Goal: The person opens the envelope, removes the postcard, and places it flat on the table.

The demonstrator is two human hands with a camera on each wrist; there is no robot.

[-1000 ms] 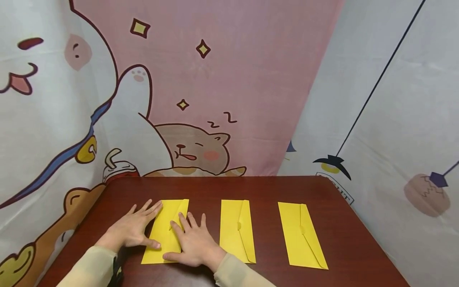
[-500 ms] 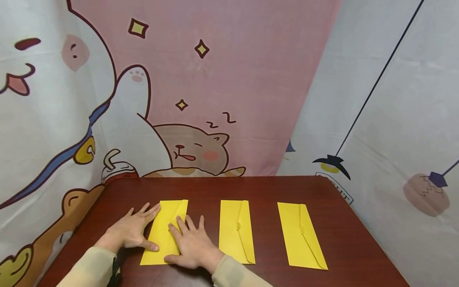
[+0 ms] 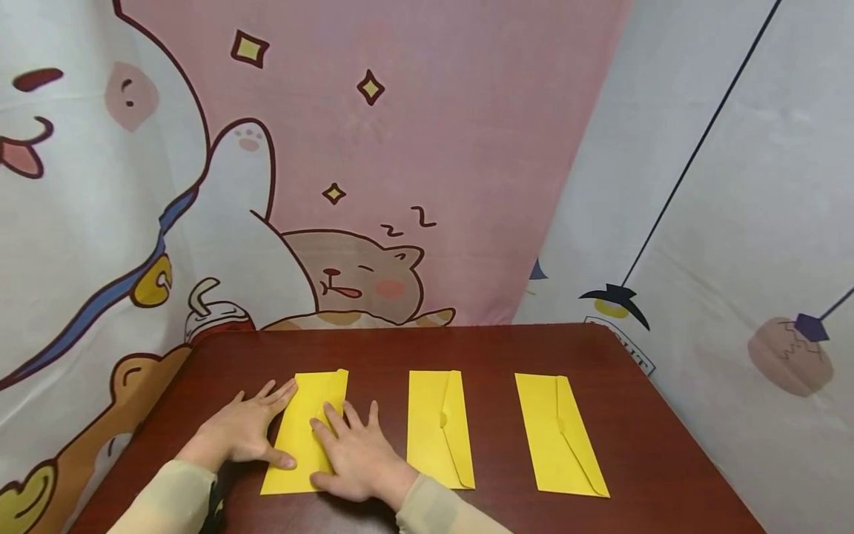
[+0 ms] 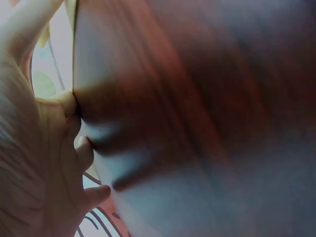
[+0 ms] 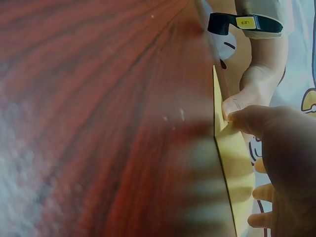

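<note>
From the head view I saw both hands lying flat on the leftmost yellow envelope [image 3: 303, 437], which sat at about 7 o'clock on the dark red table [image 3: 494, 348]. The left hand [image 3: 243, 430] rested across the envelope's left edge with fingers straight and spread, its thumb pressed on the paper near the lower corner — nothing was gripped. The right hand [image 3: 356, 456] covered the lower right part of the same envelope, fingers extended toward 11 o'clock and pressing down on the flap area, also holding nothing. In the right wrist view I could make out the envelope's thin edge on the wood with the left thumb touching it. The left wrist view was too blurred to add much. A middle envelope [image 3: 439, 430] lay just beside the right hand at 6 o'clock, and a third envelope [image 3: 559, 434] lay well apart at 5 o'clock — both flap side up.
</note>
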